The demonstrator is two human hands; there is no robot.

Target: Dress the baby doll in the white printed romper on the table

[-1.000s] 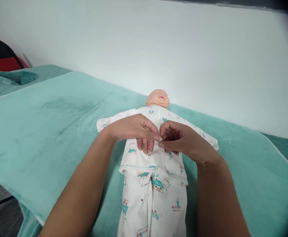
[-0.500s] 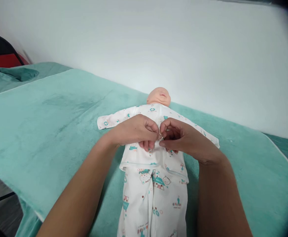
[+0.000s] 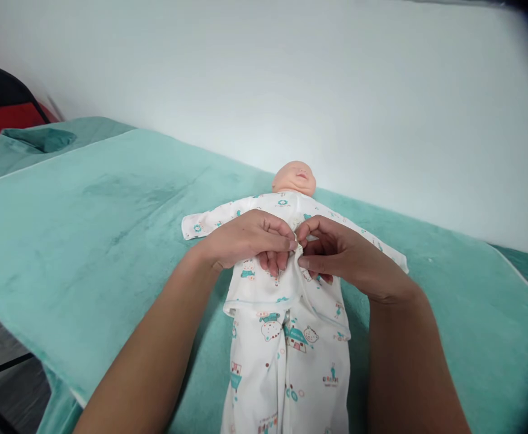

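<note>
A baby doll (image 3: 293, 177) lies on its back, dressed in a white printed shirt (image 3: 264, 289) and matching printed pants (image 3: 264, 367). Over the middle of its chest, my left hand (image 3: 259, 241) pinches the front edge of the shirt between thumb and fingers. Close beside it, my right hand (image 3: 330, 250) is closed on the other side of the same front opening, thumb and forefinger pinching the fabric. The fingertips of both hands almost meet. Any small fastener between them is too hidden to make out.
A light green cloth (image 3: 110, 241) covers the table beneath the doll. Behind the table rises a white wall (image 3: 291, 78). At the far left stand a black and red chair (image 3: 6, 102) and a bunched darker green cloth (image 3: 42, 140).
The shirt's front edge is now pulled up into a raised fold between my hands. Both hands stay pinched at the chest, and the whole view has shifted slightly.
</note>
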